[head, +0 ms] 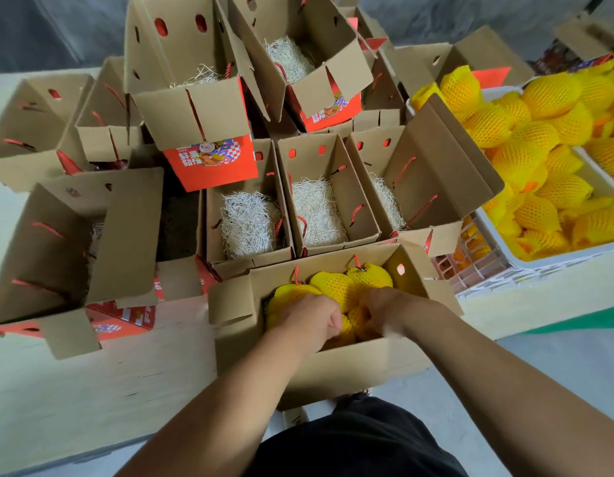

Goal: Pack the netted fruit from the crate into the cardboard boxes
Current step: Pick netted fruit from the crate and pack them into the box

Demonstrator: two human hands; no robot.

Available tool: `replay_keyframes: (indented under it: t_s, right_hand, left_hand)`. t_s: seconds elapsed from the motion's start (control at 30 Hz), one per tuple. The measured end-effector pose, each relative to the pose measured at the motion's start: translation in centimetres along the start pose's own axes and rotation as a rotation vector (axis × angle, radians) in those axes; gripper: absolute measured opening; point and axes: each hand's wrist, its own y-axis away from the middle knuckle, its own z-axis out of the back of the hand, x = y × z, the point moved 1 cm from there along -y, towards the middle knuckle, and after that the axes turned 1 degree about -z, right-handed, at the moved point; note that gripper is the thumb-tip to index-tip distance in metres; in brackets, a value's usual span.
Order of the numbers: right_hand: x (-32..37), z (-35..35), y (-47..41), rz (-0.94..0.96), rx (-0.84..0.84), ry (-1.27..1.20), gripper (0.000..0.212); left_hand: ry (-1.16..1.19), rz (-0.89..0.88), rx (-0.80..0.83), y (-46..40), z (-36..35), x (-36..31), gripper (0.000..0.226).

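The nearest cardboard box (353, 363) stands open right in front of me, filled with several fruits in yellow foam netting (336, 287). Both my hands are inside it. My left hand (314, 313) is curled on a netted fruit at the box's left side. My right hand (384, 309) presses down on netted fruit at the right side, its fingers hidden among them. A white plastic crate (539, 259) on the right holds a heap of more yellow-netted fruit (539, 149).
Behind the near box stand three open boxes lined with pale shredded paper (250, 225), red rope handles showing. More open boxes are stacked further back and to the left (57, 242). All rest on a pale wooden table (92, 390). A second crate lies at the far right.
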Motion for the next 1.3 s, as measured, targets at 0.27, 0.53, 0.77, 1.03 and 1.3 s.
replay_keyframes:
  t_s: [0.27,0.53,0.77,1.03,1.3]
  right_hand:
    - [-0.6,1.6,-0.9,0.022,-0.115,-0.048,0.029]
    - [-1.6,-1.6,-2.6,0.045,-0.168,-0.201,0.037]
    - [-8.0,1.0,2.8,0.364,-0.598,-0.590,0.017]
    - [-25.9,3.6,4.8,0.338,-0.967,-0.888,0.006]
    - [-39.6,5.8,-0.4,0.044,-0.947,-0.633,0.066]
  left_hand:
    - [-0.111,-0.048,-0.150,-2.4,1.7,-2.3,0.017]
    - [-0.121,0.097,-0.100,-4.1,-0.4,-1.4,0.016]
    - [0.231,-0.065,-0.526,-4.9,0.4,-8.9,0.017]
    - [0.515,-0.359,-0.646,-14.0,0.7,-25.3,0.006]
    - [-0.075,-0.312,-0.672,-24.0,-1.8,-30.4,0.029]
